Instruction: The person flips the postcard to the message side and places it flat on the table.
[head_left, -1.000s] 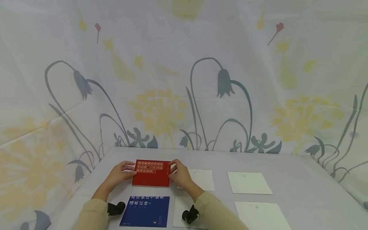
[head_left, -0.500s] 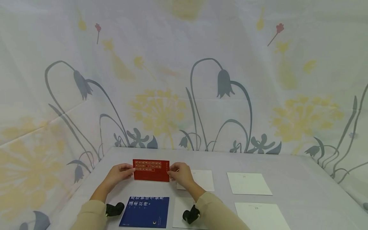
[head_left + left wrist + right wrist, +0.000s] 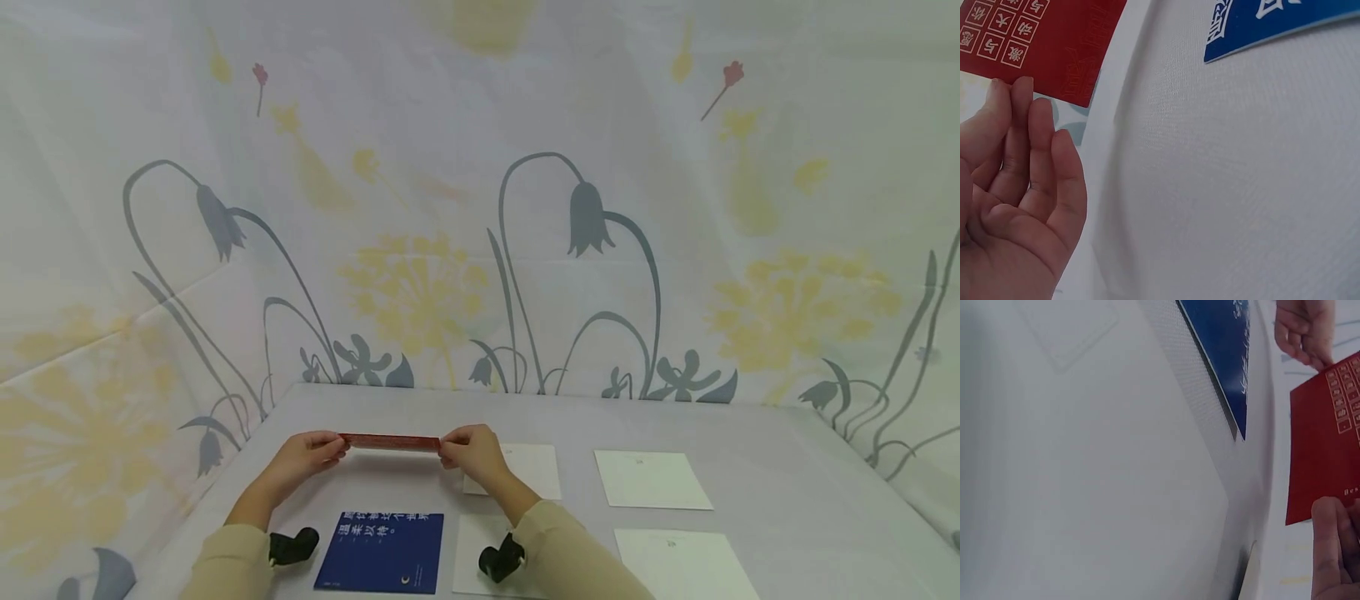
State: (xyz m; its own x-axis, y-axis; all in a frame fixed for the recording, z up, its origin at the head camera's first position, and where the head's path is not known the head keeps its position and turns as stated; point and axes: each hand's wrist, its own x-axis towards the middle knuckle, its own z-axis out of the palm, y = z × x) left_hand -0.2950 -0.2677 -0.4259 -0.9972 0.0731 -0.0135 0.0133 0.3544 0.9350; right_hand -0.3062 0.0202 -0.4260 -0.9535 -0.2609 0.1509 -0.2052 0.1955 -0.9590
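A red card [image 3: 392, 442] printed with rows of boxed characters hangs between my hands above the table, tipped until the head view sees it almost edge-on. At its left end my left hand [image 3: 306, 457] pinches the edge between thumb and fingertips. The opposite end is pinched by my right hand [image 3: 476, 454]. In the left wrist view the card's printed face [image 3: 1060, 56] shows beyond the fingertips. The right wrist view shows the same red card [image 3: 1316, 450] with a hand at either end. A blue card [image 3: 382, 554] with white writing lies flat nearer to me.
White cards lie on the pale tablecloth [image 3: 547, 417]: one [image 3: 534, 467] behind my right hand, one [image 3: 468, 554] partly under my right forearm, and two farther right, the back one [image 3: 651, 479] and the front one [image 3: 678, 562]. A flower-patterned curtain [image 3: 450, 208] rises behind.
The red card has tilted from showing its printed face to nearly edge-on in the head view, lifted between both hands. The hands have shifted slightly; the other cards have stayed put.
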